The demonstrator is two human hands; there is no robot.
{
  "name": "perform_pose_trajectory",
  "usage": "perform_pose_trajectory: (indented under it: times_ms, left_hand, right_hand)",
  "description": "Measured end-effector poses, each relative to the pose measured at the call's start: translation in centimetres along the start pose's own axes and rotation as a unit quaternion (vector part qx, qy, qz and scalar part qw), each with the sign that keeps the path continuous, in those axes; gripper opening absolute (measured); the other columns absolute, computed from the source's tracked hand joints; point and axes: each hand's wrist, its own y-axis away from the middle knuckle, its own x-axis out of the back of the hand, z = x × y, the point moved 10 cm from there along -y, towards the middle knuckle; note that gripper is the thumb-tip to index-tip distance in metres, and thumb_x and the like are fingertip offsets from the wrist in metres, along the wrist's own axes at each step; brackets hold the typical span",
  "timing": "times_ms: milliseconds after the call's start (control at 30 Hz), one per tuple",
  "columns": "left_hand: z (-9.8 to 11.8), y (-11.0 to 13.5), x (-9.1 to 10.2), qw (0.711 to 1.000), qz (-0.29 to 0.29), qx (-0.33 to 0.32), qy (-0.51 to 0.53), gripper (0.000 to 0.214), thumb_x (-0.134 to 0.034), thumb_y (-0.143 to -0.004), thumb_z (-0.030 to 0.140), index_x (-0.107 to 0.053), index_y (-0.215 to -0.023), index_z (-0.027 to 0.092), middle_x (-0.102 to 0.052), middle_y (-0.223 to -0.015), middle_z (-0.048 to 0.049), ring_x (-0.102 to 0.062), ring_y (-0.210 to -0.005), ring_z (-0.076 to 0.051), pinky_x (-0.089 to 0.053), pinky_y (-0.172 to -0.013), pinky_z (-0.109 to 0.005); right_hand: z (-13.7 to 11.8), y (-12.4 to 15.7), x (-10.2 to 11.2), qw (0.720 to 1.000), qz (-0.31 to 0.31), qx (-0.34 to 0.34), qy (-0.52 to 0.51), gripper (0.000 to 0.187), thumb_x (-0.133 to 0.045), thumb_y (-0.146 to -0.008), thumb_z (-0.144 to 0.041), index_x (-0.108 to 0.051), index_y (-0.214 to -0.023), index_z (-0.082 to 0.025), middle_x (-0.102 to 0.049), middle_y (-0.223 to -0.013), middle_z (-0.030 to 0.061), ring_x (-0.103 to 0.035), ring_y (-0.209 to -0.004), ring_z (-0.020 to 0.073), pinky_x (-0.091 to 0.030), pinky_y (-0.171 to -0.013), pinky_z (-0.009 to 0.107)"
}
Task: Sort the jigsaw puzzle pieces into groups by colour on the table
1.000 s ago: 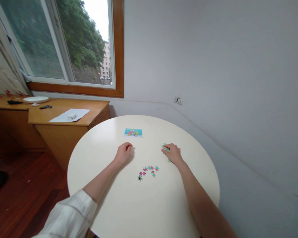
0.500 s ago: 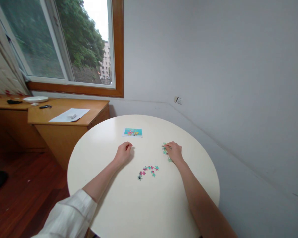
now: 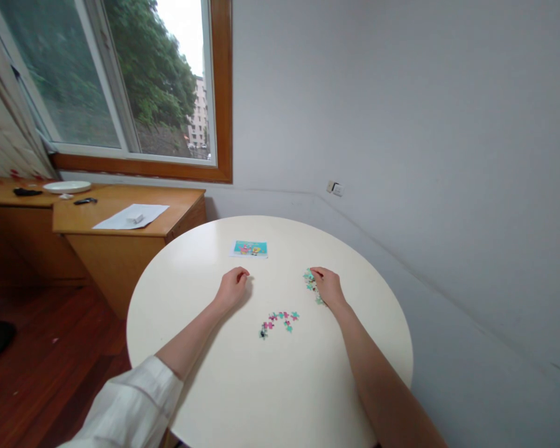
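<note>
My right hand (image 3: 327, 285) is at a small pile of jigsaw puzzle pieces (image 3: 309, 282) on the right of the round table. Its fingers are pinched at the pile's far edge, seemingly on a puzzle piece, and the hand partly covers the pile. My left hand (image 3: 233, 283) rests on the table to the left, fingers curled closed. A tiny pale bit shows at its fingertips, too small to name. Nearer me, between the forearms, several pink and teal puzzle pieces (image 3: 280, 317) lie in a loose bent row, with a few apart to the right.
Beyond my left hand a picture card (image 3: 250, 249) with a teal cartoon print lies flat on the white round table (image 3: 270, 386). A wooden desk (image 3: 121, 196) at left bears a paper sheet (image 3: 116, 219) and a white plate (image 3: 67, 186). The wall (image 3: 401, 155) stands close behind and right.
My right hand's fingers have drawn slightly right and back at the pile, uncovering more pieces. My left hand and the pieces in the middle have stayed put.
</note>
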Motion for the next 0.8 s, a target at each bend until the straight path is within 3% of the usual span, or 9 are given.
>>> perform_pose_trajectory:
  times_ms: [167, 333, 567, 800]
  left_hand:
    - [0.1, 0.0, 0.1, 1.0, 0.004, -0.003, -0.006, 0.022, -0.041, -0.073, 0.016, -0.062, -0.077, 0.015, -0.065, -0.073, -0.0049, -0.055, -0.067, -0.015, -0.042, -0.067, -0.027]
    - [0.6, 0.1, -0.2, 0.999, -0.001, -0.007, 0.041, 0.02, -0.045, -0.075, 0.023, -0.062, -0.078, 0.014, -0.067, -0.078, -0.0061, -0.059, -0.07, -0.016, -0.045, -0.069, -0.027]
    - [2.6, 0.9, -2.7, 0.986, -0.087, -0.024, 0.14, 0.023, -0.055, -0.073, 0.028, -0.063, -0.088, 0.012, -0.068, -0.074, -0.0071, -0.061, -0.065, -0.015, -0.047, -0.063, -0.026]
    - [3.3, 1.8, -4.6, 0.974, -0.16, -0.028, 0.156, 0.015, -0.056, -0.07, 0.021, -0.065, -0.078, 0.012, -0.068, -0.073, -0.007, -0.061, -0.065, -0.014, -0.046, -0.061, -0.025]
  right_hand:
    - [-0.5, 0.1, -1.3, 0.997, -0.039, -0.03, -0.053, 0.03, -0.048, -0.074, -0.038, -0.065, -0.088, -0.017, -0.067, -0.083, 0.0085, -0.06, -0.073, 0.0199, -0.047, -0.068, 0.035]
    - [-3.6, 1.3, -4.4, 0.972, -0.112, -0.014, -0.208, 0.035, -0.06, -0.065, -0.043, -0.064, -0.086, -0.015, -0.065, -0.071, 0.0053, -0.06, -0.065, 0.0169, -0.049, -0.063, 0.032]
    - [-8.3, 4.1, -8.2, 0.925, -0.213, -0.029, -0.314, 0.037, -0.071, -0.057, -0.041, -0.064, -0.081, -0.015, -0.065, -0.065, 0.0035, -0.061, -0.062, 0.0159, -0.048, -0.061, 0.03]
    - [-9.3, 5.3, -9.5, 0.906, -0.251, -0.044, -0.337, 0.039, -0.075, -0.052, -0.041, -0.064, -0.08, -0.015, -0.063, -0.063, 0.0026, -0.061, -0.061, 0.0162, -0.046, -0.056, 0.028]
